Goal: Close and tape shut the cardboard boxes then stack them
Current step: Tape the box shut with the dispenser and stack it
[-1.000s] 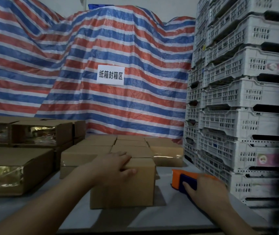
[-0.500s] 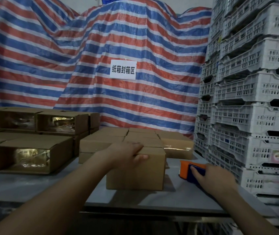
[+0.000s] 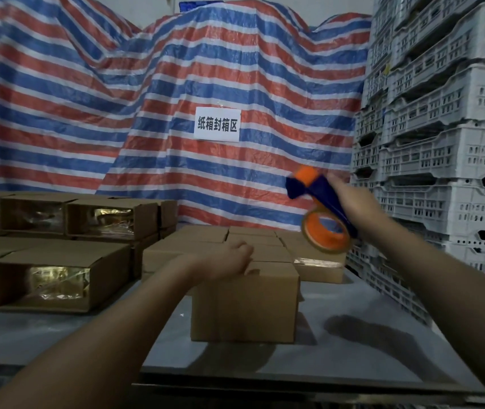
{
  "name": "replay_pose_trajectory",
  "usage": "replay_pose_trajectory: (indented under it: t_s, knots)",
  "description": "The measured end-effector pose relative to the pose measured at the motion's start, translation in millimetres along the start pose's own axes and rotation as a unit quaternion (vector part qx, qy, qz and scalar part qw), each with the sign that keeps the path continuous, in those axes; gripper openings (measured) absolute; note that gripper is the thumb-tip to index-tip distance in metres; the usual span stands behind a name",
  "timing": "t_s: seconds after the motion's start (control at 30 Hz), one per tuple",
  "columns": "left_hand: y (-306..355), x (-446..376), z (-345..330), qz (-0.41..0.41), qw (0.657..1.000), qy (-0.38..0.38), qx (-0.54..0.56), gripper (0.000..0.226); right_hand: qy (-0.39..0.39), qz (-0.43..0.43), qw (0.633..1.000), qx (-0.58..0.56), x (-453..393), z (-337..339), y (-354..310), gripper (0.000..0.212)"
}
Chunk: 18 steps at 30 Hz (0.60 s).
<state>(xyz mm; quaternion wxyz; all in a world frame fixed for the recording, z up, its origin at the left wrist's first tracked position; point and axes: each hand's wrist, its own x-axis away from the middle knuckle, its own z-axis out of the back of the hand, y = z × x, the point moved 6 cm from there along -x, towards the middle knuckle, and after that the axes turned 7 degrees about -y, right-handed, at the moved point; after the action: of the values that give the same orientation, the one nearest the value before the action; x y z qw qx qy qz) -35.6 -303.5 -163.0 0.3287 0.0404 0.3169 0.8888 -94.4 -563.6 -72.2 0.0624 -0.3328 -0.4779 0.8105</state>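
Resting on the top near edge of a closed brown cardboard box (image 3: 244, 302) at the grey surface's (image 3: 368, 349) middle, the left hand (image 3: 229, 261) presses with loosely bent fingers, while the right hand (image 3: 353, 199), its grip curled round an orange-and-blue tape dispenser (image 3: 319, 214), holds it above and right of that box.

Two hands (image 3: 229, 261), one tape dispenser (image 3: 321, 214), one sign (image 3: 217, 124).

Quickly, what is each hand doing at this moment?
Left hand: rests on top of the cardboard box, fingers loosely curled, not gripping.
Right hand: grips the tape dispenser, raised above the table.
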Motion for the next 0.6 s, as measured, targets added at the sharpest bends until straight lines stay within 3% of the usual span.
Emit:
replay_pose_trajectory:
  t_s: [0.1, 0.23, 0.3, 0.4, 0.6]
  knots:
    - [-5, 4, 17, -0.012, 0.987, 0.040, 0.158, 0.036, -0.130, 0.014, 0.986, -0.099, -11, -43, -45, 0.043]
    - [-11, 8, 19, 0.001, 0.928, 0.055, 0.370, 0.073, -0.277, 0.009, 0.959, -0.055, -12, -99, -46, 0.043]
    - [-15, 8, 21, 0.027, 0.892, 0.073, 0.444, 0.082, -0.302, 0.005, 0.953, 0.009, -13, -118, -29, 0.049]
    - [-16, 8, 21, 0.053, 0.869, 0.038, 0.491, 0.087, -0.312, 0.009, 0.950, 0.018, -16, -125, -17, 0.050]
    - [-18, 12, 24, 0.065, 0.821, 0.052, 0.565, 0.062, -0.314, 0.019, 0.949, 0.023, -14, -121, -16, 0.051]
